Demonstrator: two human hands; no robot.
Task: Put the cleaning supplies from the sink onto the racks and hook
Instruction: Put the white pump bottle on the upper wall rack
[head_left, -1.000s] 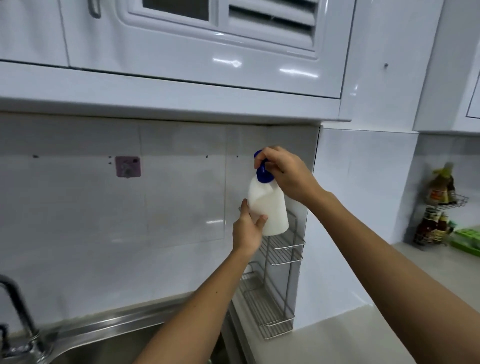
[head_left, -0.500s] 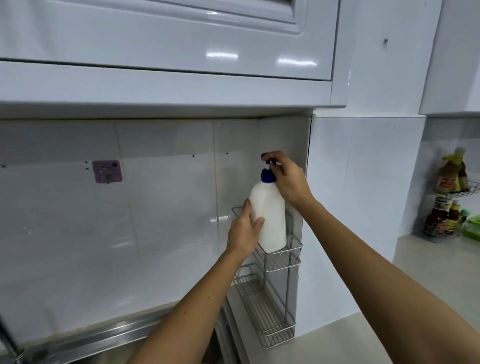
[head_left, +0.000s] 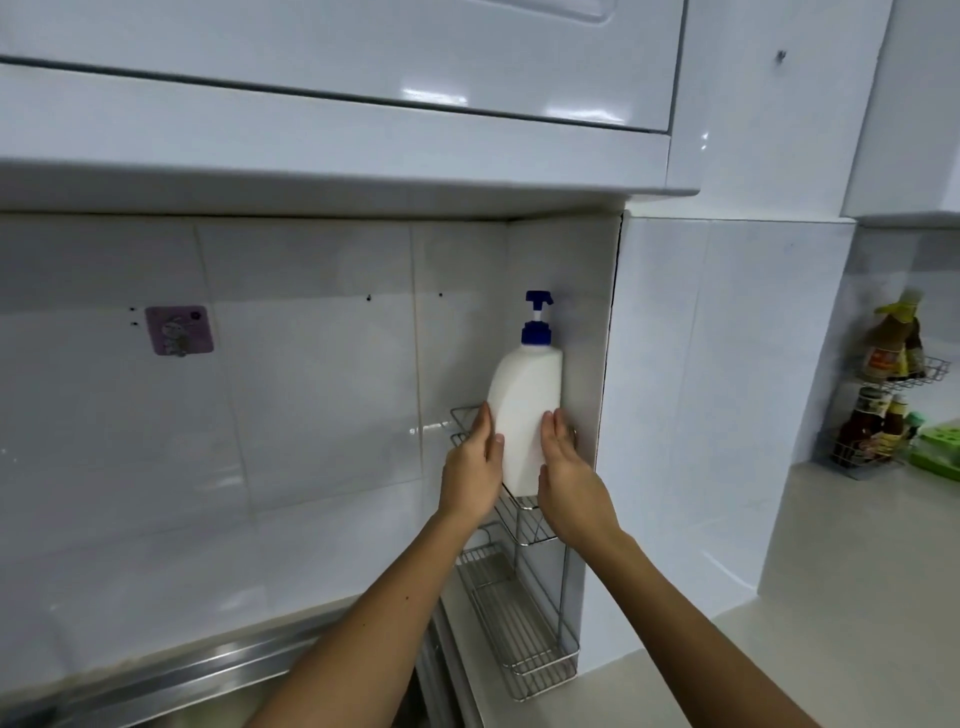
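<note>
A white pump bottle (head_left: 527, 410) with a blue pump head stands upright on the upper shelf of a two-tier wire rack (head_left: 519, 525) fixed to the side wall. My left hand (head_left: 470, 467) presses flat against the bottle's left side. My right hand (head_left: 569, 478) rests against its lower right side. Both hands cradle the bottle between them. The lower wire shelf (head_left: 519, 623) holds nothing. A small purple adhesive hook (head_left: 179, 330) sticks to the tiled back wall at the left.
The steel sink rim (head_left: 182, 680) runs along the bottom left. White cabinets (head_left: 337, 104) hang overhead. At the far right a corner wire rack (head_left: 883, 410) holds sauce bottles, with a green container (head_left: 940, 441) beside it on the pale countertop (head_left: 831, 597).
The bottle went down onto the upper shelf. My right hand left the blue pump head and dropped to the bottle's lower right side; my left hand stayed on its left side.
</note>
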